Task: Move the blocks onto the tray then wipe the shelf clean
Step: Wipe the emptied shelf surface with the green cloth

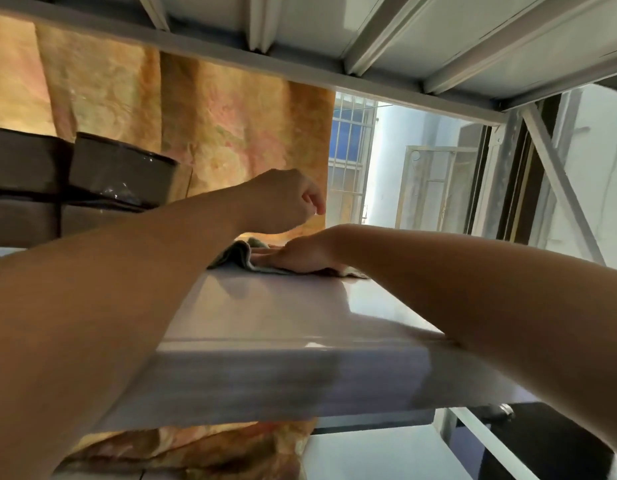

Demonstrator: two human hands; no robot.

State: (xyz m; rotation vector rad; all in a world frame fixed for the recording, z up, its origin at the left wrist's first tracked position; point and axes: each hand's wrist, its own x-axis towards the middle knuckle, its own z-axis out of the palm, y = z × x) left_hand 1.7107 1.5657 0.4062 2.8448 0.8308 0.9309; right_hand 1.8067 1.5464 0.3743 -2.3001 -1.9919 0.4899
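Hands reach across the shelf [272,306], a pale glossy board that fills the middle of the view. No blocks and no tray are in view, and the visible part of the shelf carries none, so the step in hand is judged to be the wipe. Two dark bins [120,171] stand at the far left of the shelf, apart from the work area.

Procedure: keep the palm flat on the cloth [236,254], draw it in overlapping passes from the far edge toward the near edge, and cover the strip beside the bins. Flatten the bunched left end first, so that more of the cloth meets the surface.

Right hand [300,258]: fingers straight, palm down, pressing the cloth onto the shelf near its far edge.

Left hand [283,202]: raised just above the cloth, fingers loosely curled, nothing seen in them.
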